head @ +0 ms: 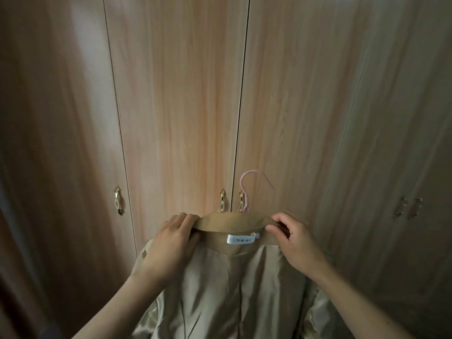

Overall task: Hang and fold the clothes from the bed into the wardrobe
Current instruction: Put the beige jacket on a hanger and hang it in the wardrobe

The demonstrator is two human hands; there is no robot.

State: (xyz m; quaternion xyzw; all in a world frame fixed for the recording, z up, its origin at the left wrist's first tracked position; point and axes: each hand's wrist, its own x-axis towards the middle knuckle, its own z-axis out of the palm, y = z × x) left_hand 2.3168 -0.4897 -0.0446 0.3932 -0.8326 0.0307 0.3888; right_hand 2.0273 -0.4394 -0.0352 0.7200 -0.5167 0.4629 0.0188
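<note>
Shut wardrobe doors (176, 118) behind. Both grips, left hand (168, 243) and right hand (293, 243), pinching coat (232, 289) collar, between them probably on pink hanger (247, 187). Hanging step; next needs freeing one grip, opening door.

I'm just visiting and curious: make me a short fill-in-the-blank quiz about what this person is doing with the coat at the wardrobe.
1. Both hands, left hand and right hand, grip the tan coat by its ____.
2. The hanger hook above the coat is coloured ____.
3. The wardrobe doors are ____.
4. The white label sits ____ the two hands.

Missing words: collar; pink; closed; between
</note>
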